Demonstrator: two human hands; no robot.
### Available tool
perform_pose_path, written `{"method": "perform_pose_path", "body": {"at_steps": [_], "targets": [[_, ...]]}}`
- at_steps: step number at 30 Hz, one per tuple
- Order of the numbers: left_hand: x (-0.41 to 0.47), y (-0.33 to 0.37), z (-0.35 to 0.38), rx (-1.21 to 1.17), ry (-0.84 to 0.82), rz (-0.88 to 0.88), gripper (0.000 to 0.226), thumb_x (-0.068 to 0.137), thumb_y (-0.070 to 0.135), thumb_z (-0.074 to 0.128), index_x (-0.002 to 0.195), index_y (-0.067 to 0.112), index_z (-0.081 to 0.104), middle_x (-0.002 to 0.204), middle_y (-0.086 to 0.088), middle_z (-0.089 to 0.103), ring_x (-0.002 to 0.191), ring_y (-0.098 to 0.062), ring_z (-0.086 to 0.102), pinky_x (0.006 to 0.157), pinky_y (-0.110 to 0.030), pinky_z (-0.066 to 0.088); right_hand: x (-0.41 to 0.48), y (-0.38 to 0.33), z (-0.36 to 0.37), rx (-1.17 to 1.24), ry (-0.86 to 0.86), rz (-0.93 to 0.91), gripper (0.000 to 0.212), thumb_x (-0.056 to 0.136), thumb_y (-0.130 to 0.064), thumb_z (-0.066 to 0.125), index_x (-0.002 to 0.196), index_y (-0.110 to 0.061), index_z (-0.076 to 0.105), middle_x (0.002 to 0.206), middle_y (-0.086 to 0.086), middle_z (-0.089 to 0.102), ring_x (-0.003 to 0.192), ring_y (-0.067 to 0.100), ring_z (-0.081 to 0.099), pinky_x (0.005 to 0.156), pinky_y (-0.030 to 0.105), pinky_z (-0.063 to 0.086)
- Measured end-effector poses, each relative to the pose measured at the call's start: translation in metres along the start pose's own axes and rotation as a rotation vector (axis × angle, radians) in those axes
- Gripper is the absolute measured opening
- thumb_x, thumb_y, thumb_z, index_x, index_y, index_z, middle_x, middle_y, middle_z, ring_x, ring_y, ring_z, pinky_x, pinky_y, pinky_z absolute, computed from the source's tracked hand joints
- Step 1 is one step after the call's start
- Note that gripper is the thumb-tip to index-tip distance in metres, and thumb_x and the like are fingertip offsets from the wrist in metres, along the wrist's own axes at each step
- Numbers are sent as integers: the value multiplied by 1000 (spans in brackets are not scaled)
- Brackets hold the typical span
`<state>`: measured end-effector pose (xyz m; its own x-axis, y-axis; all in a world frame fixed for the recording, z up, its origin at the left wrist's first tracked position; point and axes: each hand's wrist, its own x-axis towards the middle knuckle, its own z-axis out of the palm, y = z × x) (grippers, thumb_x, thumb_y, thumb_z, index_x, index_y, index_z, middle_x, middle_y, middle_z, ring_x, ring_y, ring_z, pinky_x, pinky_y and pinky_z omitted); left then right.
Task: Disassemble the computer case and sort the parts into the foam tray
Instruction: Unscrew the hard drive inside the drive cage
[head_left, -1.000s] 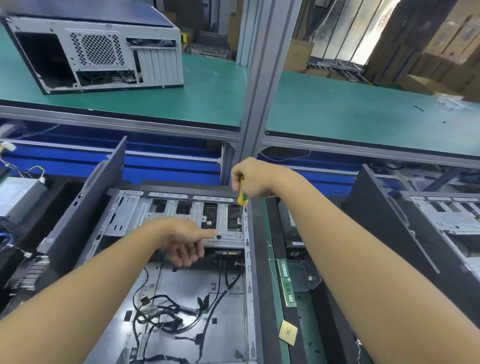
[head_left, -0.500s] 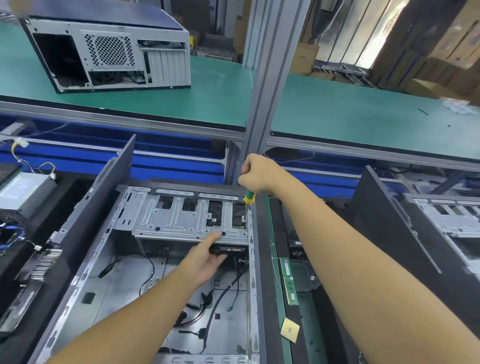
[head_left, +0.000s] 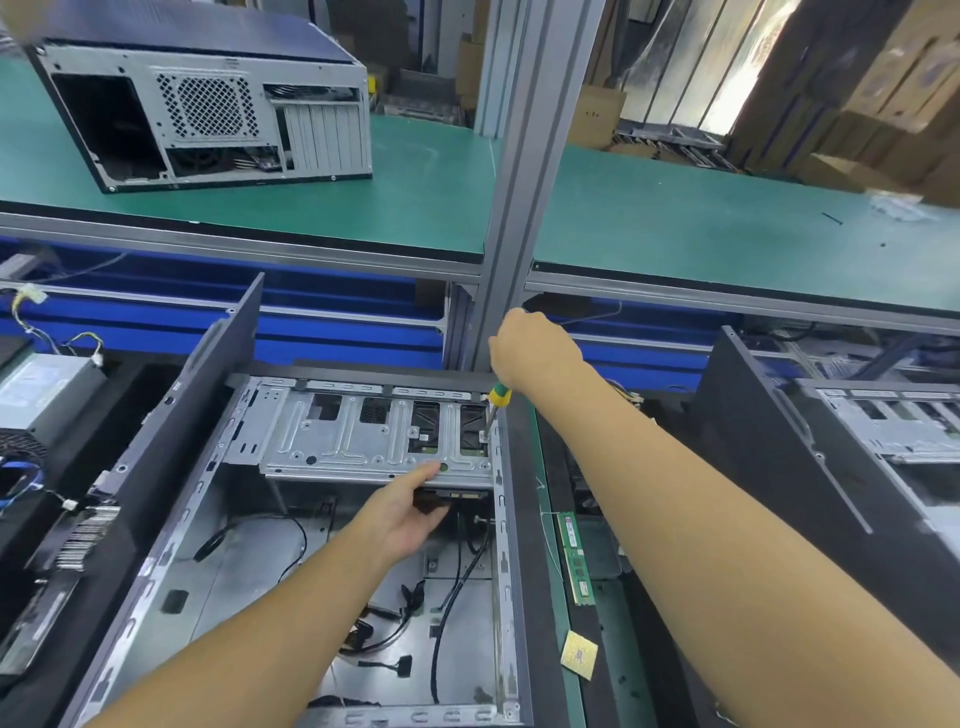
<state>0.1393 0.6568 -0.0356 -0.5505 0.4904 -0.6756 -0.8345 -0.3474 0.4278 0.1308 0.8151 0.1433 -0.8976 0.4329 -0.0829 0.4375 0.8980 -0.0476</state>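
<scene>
An open computer case lies on its side in front of me, with loose black cables on its floor. A silver drive cage spans its far end. My right hand grips a yellow-green screwdriver, whose tip stands on the cage's right edge. My left hand reaches under the cage's front edge, thumb on top and fingers around a black drive that sits below it.
A green RAM stick and a gold CPU lie on the strip right of the case. A power supply sits at left. Another case stands on the green upper shelf. A further open case is at right.
My left hand moved from the top of the cage down under its front edge to the black drive. My right hand stayed on the screwdriver at the cage's right edge.
</scene>
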Motion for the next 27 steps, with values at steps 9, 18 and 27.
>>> {"method": "perform_pose_path", "body": {"at_steps": [9,18,27], "targets": [[2,-4,1,-115,-74,8,22,94,2,61,115,-3,62,109,-23,72,95,-29,74,73,-36,56,-12,-2,-16,253,-190,-47,37,97,-35,54,129,-16,47,132,13,42,94,31,57,64,33,41],[9,-5,1,-110,-65,42,17,93,1,61,109,-5,64,101,-21,74,84,-29,75,75,-37,57,-6,-6,-19,151,-188,-95,22,95,-9,46,116,-6,50,103,9,54,89,31,54,64,34,39],[8,-4,1,-95,-71,48,16,94,1,61,108,-6,64,104,-22,74,86,-29,75,78,-37,56,-10,-5,-6,36,36,-30,31,107,-39,35,121,-11,36,111,18,58,72,27,50,57,36,34]]}}
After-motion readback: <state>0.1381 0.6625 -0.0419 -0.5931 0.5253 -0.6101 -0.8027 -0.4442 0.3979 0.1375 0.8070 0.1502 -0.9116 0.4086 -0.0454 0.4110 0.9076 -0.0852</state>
